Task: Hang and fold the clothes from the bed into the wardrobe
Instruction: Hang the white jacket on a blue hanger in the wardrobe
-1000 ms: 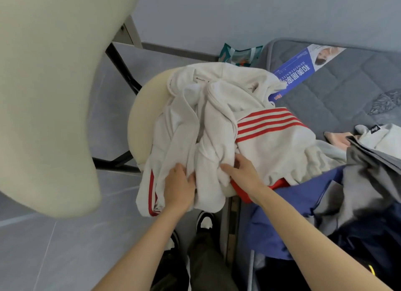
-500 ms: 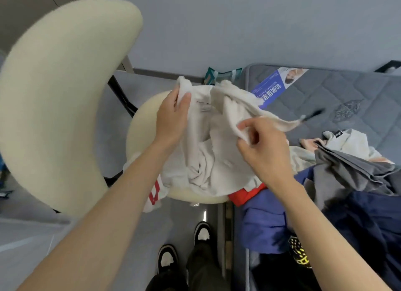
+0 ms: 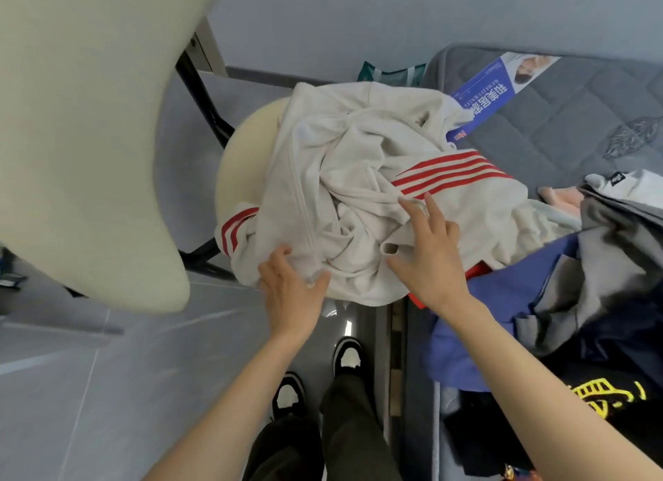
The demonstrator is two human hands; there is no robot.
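A crumpled white garment with red stripes (image 3: 358, 179) lies heaped on the round cream seat of a chair (image 3: 247, 147), spilling onto the bed's edge. My left hand (image 3: 290, 290) grips its near hem at the seat's front. Just right of it, my right hand (image 3: 427, 254) rests on the cloth with fingers spread and straight, fingertips close to the red stripes. More clothes lie piled on the grey mattress (image 3: 559, 121) at the right: a blue garment (image 3: 477, 322), a grey one (image 3: 610, 265) and a black one with yellow print (image 3: 592, 398).
The chair's cream backrest (image 3: 82, 139) looms large at the left, with black legs behind it. A blue leaflet (image 3: 495, 93) lies on the mattress, and a green bag (image 3: 391, 75) stands by the wall. My shoes (image 3: 315, 376) stand on the grey tiled floor.
Both hands have come down from holding the garment's upper part to its near edge. The garment has dropped back into a heap on the seat, and the view has tilted lower.
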